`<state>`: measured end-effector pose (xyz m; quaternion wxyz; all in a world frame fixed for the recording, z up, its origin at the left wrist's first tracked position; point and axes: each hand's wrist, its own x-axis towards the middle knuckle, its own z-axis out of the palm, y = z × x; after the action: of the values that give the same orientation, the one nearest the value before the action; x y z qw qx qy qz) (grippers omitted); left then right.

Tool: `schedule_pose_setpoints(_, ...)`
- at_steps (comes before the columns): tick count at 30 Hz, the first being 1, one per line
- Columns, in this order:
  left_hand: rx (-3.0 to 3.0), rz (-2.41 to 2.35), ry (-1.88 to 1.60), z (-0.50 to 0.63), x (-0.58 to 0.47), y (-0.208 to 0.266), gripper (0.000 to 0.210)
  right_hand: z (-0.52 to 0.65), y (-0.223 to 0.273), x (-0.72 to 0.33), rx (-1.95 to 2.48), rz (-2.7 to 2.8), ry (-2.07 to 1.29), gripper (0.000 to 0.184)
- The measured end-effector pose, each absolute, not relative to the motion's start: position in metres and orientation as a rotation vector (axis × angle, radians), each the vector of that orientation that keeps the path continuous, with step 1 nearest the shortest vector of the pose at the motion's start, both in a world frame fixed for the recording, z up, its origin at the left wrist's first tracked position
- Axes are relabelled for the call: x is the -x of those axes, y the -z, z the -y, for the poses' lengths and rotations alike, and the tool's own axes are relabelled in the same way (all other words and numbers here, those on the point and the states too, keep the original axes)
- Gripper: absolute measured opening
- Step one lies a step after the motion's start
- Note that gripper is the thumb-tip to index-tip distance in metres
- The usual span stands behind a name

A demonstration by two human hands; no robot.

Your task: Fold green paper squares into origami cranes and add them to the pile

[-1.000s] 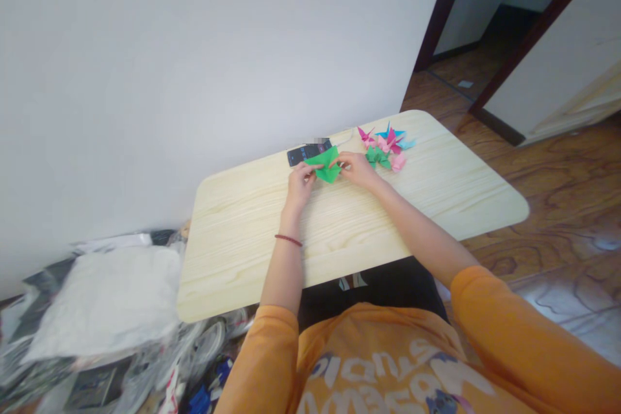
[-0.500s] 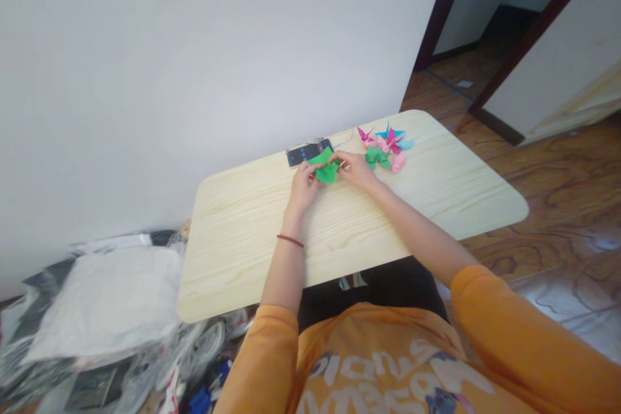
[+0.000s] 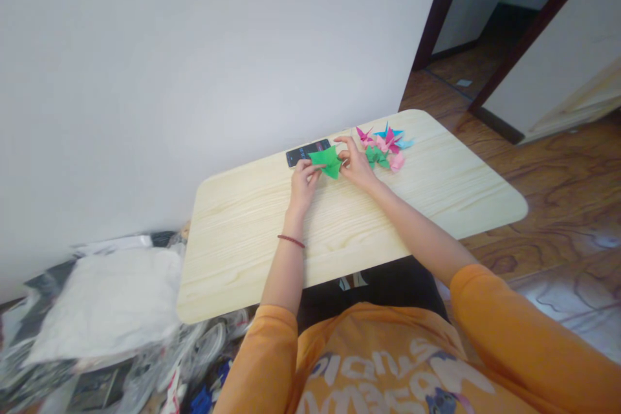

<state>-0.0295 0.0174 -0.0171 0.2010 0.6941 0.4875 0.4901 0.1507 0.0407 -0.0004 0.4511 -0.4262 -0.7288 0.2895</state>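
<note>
A partly folded green sheet of origami paper (image 3: 328,160) is held above the table, spread into pointed corners. My left hand (image 3: 303,182) pinches its lower left side, with fingers laid along the paper. At its right edge, my right hand (image 3: 358,167) grips the paper between thumb and lower fingers, while the index finger is lifted away. Just right of that hand lie folded green paper pieces (image 3: 377,156) and a pink one (image 3: 396,162). Behind them are magenta (image 3: 389,140) and blue paper cranes (image 3: 383,132).
A dark phone (image 3: 298,154) lies behind the paper, near the wall (image 3: 233,58). The pale wooden table (image 3: 242,246) has rounded corners. On the left below it are a white cushion-like package (image 3: 107,297) and plastic-wrapped items. A doorway stands to the right.
My right index finger has lifted off the green paper and the hand has shifted slightly right. The paper has turned and opened out a little, showing more of its surface.
</note>
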Motion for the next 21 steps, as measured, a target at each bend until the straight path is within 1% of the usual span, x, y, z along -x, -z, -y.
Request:
schedule_pose_setpoints(3,-1.825,-1.374,-1.456,-0.017,0.028,0.017,0.011,-0.04,-0.001,-0.15,1.056,1.788,-0.722,0.058)
schedule_pose_setpoints(8,-1.613,-1.371,-1.533,-0.016,0.024,0.016,0.012,-0.043,0.003,-0.148,1.042,1.73,-0.779,0.048)
schedule_pose_setpoints(10,-1.543,-1.343,-1.566,-0.015,0.023,0.015,0.023,-0.046,0.006,-0.148,1.031,1.714,-0.807,0.038)
schedule_pose_setpoints(12,-1.492,-1.318,-1.587,-0.015,0.02,0.014,0.036,-0.049,0.01,-0.147,1.013,1.72,-0.833,0.022)
schedule_pose_setpoints(13,-1.482,-1.312,-1.583,-0.014,0.019,0.013,0.039,-0.05,0.011,-0.146,1.01,1.721,-0.842,0.018)
schedule_pose_setpoints(15,-1.486,-1.307,-1.567,-0.014,0.017,0.013,0.032,-0.051,0.014,-0.146,1.008,1.707,-0.859,0.013)
schedule_pose_setpoints(18,-1.498,-1.283,-1.594,-0.014,0.015,0.015,0.021,-0.052,0.015,-0.145,1.01,1.659,-0.892,0.015)
schedule_pose_setpoints(21,-1.457,-1.273,-1.607,-0.015,0.013,0.016,0.019,-0.051,0.014,-0.145,0.983,1.623,-0.929,0.016)
